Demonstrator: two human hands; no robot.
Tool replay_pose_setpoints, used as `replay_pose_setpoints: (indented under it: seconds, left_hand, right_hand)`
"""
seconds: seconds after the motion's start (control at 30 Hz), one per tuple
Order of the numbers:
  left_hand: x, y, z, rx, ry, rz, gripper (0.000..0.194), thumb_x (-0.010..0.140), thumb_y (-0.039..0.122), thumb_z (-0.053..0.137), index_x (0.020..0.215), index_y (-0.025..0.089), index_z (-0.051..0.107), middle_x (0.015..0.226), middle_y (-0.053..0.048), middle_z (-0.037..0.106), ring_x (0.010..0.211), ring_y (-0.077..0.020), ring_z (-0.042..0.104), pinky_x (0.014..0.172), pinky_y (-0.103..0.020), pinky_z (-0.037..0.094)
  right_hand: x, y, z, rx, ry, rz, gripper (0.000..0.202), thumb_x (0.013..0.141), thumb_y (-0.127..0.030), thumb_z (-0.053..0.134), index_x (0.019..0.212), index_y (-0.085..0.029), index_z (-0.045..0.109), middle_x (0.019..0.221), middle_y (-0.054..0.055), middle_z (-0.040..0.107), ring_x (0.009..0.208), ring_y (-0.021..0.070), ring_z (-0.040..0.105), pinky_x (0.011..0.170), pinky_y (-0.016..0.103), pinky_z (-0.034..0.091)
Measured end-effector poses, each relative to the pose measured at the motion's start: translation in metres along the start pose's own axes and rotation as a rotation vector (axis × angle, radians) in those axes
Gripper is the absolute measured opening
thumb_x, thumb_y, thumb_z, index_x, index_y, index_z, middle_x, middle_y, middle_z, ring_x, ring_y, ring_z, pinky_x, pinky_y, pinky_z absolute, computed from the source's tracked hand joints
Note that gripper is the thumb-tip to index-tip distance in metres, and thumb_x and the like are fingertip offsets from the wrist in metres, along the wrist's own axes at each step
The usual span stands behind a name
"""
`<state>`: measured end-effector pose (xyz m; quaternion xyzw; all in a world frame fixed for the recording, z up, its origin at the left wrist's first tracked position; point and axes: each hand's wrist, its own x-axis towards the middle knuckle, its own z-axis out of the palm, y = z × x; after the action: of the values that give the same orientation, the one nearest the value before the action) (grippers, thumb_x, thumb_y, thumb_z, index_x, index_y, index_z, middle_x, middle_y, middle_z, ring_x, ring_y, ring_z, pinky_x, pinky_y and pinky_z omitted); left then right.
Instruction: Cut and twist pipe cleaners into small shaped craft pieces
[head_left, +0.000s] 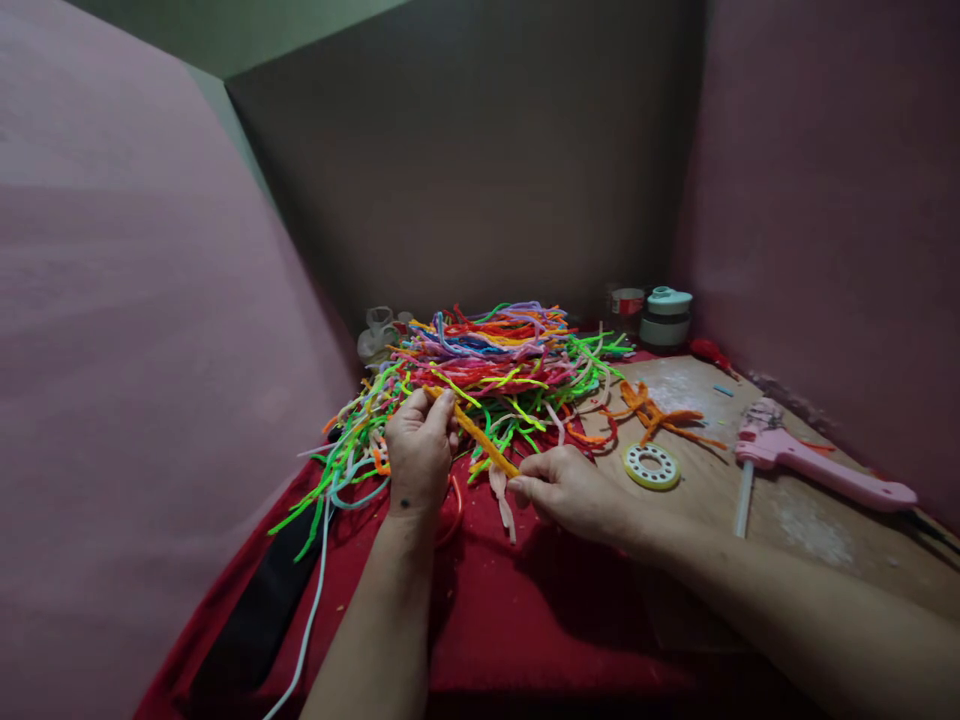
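Observation:
An orange-yellow pipe cleaner (478,434) runs slantwise between my two hands, above the front of a big heap of pipe cleaners (495,350) in many colours. My left hand (421,448) pinches its upper end between thumb and finger. The lower right end sits in the closed fingers of my right hand (574,490). Just below the strand, a pale pink bent piece (503,500) lies on the red cloth (495,620).
On the brown board (697,390) at right lie an orange pipe-cleaner bundle (660,415), a tape roll (651,466) and a pink glue gun (817,465) with a glue stick. A lidded jar (666,318) stands behind. A white cable (319,590) and black object (259,610) are at left.

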<state>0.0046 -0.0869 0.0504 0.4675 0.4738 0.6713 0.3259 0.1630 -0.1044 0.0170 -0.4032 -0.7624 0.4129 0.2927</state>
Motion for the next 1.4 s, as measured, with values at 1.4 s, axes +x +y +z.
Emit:
replay_pose_setpoints:
  seconds: [1.4]
  left_hand:
    - [-0.013,-0.009,0.004,-0.011,-0.608,-0.409,0.025,0.07,0.035,0.065,0.075,0.011,0.06,0.052,0.0,0.057,0.04,-0.0086,0.051,0.04,-0.019,0.033]
  right_hand:
    - [0.008,0.021,-0.004,1.306,-0.341,0.182,0.022,0.081,-0.024,0.049,0.083,-0.006,0.062,0.068,0.007,0.063,0.049,0.0098,0.056,0.048,0.023,0.046]
